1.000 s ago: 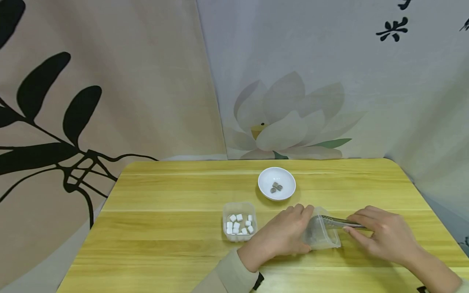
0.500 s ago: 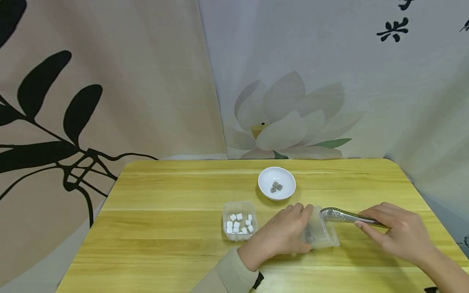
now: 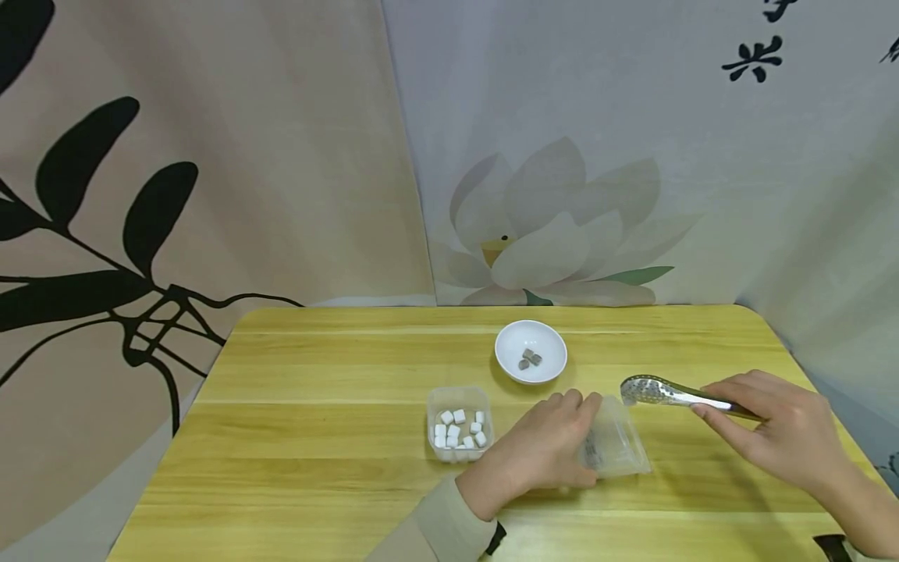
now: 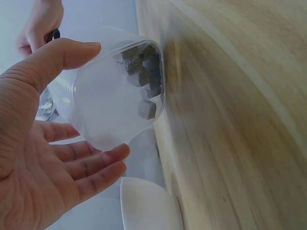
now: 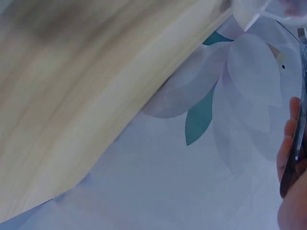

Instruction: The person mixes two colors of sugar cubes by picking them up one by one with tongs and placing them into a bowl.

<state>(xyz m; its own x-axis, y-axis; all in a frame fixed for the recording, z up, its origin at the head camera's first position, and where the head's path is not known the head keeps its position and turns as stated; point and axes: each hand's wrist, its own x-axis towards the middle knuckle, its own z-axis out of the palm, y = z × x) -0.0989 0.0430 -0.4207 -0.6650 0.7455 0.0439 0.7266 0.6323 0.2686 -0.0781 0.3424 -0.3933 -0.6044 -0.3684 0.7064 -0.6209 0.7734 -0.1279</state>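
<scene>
Head view — tipped container, partly hidden by left hand

On my feed I am seeing streaky yellow grain covering the table; the bowl is showing white beneath grey cubes; the tongs are glinting speckled silver; the held tub is looking milky-clear; black leaves are patterning the beige curtain.
</scene>
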